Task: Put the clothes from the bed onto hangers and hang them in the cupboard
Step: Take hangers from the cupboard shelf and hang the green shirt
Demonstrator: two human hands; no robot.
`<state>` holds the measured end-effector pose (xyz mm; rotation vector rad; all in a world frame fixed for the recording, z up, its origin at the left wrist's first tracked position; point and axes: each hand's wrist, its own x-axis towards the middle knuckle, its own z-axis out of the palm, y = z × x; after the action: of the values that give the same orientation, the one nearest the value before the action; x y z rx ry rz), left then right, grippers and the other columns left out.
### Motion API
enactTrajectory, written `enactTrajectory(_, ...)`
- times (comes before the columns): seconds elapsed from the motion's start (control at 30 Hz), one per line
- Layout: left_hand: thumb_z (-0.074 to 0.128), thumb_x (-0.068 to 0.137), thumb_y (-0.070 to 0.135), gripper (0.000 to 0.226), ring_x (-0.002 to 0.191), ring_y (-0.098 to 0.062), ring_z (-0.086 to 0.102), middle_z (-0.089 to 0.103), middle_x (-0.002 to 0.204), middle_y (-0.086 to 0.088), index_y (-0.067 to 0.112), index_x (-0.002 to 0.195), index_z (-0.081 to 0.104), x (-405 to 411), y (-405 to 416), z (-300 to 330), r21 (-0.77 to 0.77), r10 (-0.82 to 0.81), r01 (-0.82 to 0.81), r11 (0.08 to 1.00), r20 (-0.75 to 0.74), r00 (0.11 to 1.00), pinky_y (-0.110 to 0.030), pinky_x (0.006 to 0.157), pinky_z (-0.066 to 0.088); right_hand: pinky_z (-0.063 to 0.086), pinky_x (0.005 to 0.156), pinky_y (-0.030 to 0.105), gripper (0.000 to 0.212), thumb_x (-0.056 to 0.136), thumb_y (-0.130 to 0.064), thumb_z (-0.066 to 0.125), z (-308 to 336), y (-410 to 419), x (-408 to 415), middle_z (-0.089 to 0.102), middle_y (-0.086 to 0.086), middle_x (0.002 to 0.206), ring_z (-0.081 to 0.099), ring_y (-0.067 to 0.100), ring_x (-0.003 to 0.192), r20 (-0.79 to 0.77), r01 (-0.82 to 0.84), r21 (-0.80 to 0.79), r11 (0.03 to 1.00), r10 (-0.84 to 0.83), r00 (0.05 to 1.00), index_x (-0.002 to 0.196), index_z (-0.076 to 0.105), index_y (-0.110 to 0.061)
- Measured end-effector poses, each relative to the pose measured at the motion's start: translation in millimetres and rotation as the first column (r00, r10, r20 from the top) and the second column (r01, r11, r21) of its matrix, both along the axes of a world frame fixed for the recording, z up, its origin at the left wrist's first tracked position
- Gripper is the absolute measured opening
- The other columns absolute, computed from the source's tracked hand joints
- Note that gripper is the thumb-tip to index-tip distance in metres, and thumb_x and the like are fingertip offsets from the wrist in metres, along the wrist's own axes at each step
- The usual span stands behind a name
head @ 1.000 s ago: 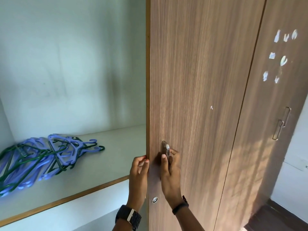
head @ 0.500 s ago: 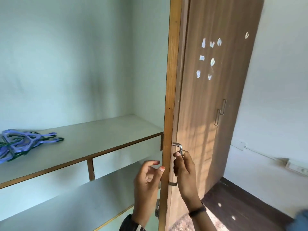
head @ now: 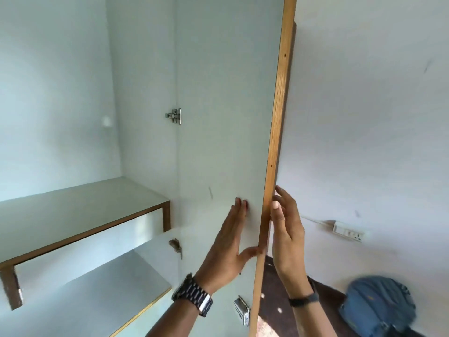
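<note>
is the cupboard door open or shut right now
Open. The cupboard door stands swung wide, its white inner face and hinge showing, with the shelves exposed. The left hand lies flat on it; the right hand is at its edge.

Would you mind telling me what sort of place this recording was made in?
Most likely a bedroom or similar room in a home, at an open built-in cupboard: a wooden cupboard door swung open on a metal hinge, bare shelves inside, a blue backpack on the floor and a wall socket strip.

bright, soft daylight — no glare | faint shadows under shelf (head: 82, 210) | motion blur — wide-angle edge bending
</note>
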<state>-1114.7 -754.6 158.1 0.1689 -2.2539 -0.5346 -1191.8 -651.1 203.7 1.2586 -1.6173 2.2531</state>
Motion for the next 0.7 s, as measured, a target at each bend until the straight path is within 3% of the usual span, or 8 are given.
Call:
enactTrajectory(0.07,0.046,0.088,0.052,0.09,0.143,-0.001,-0.017,-0.024,0.155,0.016,0.031,0.147,-0.019,-36.8,0.2,-6.0,-0.078,0.075,-0.073,0.994,0.021,0.997,-0.035,0.12,0.011,0.048,0.094,0.02,0.049,0.094,-0.043,0.049,3.1,-4.4,-19.2,0.058,-0.008,0.13,0.056,0.004,0.116,-0.034,0.08,-0.021,0.997,-0.08,0.996,0.138,0.045,-0.023)
enactTrajectory(0.13,0.039,0.091,0.056,0.085,0.142,-0.001,-0.019,-0.026,0.154,0.016,0.036,0.145,-0.024,-68.6,1.1,-8.9,-0.111,0.111,-0.108,0.988,0.021,0.994,-0.036,0.12,0.005,0.05,0.094,0.028,0.043,0.096,-0.03,0.051,3.2,-11.1,-47.8,0.058,-0.005,0.128,0.057,0.008,0.115,-0.058,0.205,-0.04,0.978,-0.207,0.977,0.138,0.044,-0.022)
enactTrajectory(0.23,0.02,0.091,0.064,0.073,0.147,-0.011,0.001,-0.006,0.16,0.007,0.034,0.149,-0.013,-117.5,-4.8,-10.1,-0.21,0.145,-0.148,0.966,-0.029,0.989,-0.04,0.116,0.014,0.05,0.082,0.019,0.036,0.097,-0.012,0.052,0.6,-15.8,-105.5,0.063,-0.014,0.114,0.061,0.004,0.104,-0.061,0.309,-0.061,0.949,-0.313,0.948,0.128,0.049,-0.028)
enactTrajectory(0.33,0.043,0.092,0.049,0.07,0.139,-0.022,0.027,0.02,0.155,-0.004,0.024,0.152,0.014,-165.5,-17.2,-6.2,-0.321,0.188,-0.201,0.925,-0.071,0.98,-0.051,0.109,0.03,0.047,0.082,0.011,0.035,0.096,-0.006,0.052,2.7,-20.1,-159.7,0.065,-0.008,0.115,0.061,-0.001,0.107,-0.045,0.315,-0.052,0.948,-0.317,0.947,0.129,0.053,-0.018)
enactTrajectory(0.43,0.069,0.081,0.037,0.08,0.139,-0.029,0.031,0.032,0.152,-0.008,0.021,0.148,0.028,-207.3,-28.2,0.7,-0.425,0.227,-0.232,0.875,-0.063,0.972,-0.058,0.106,0.033,0.047,0.086,0.012,0.036,0.097,-0.004,0.049,4.5,-33.9,-208.7,0.065,0.003,0.121,0.059,-0.002,0.11,-0.065,0.386,-0.029,0.922,-0.387,0.92,0.132,0.051,-0.013)
enactTrajectory(0.57,0.073,0.079,0.026,0.085,0.143,-0.031,0.021,0.026,0.154,-0.009,0.019,0.149,0.026,-238.0,-44.2,-6.1,-0.464,0.224,-0.232,0.855,-0.073,0.972,-0.058,0.11,0.028,0.048,0.083,0.013,0.034,0.099,-0.01,0.046,-2.7,-53.6,-235.2,0.063,-0.001,0.12,0.06,-0.002,0.104,-0.127,0.467,-0.107,0.878,-0.478,0.869,0.129,0.047,-0.024)
enactTrajectory(0.7,0.07,0.081,0.022,0.089,0.145,-0.03,0.016,0.021,0.155,-0.007,0.021,0.151,0.016,-235.8,-50.5,-13.4,-0.444,0.145,-0.197,0.874,-0.149,0.978,-0.054,0.11,0.021,0.036,0.1,0.008,0.036,0.102,-0.027,0.036,-14.9,-70.8,-238.2,0.049,-0.014,0.127,0.043,-0.014,0.122,-0.239,0.571,-0.233,0.787,-0.616,0.751,0.135,0.042,-0.015)
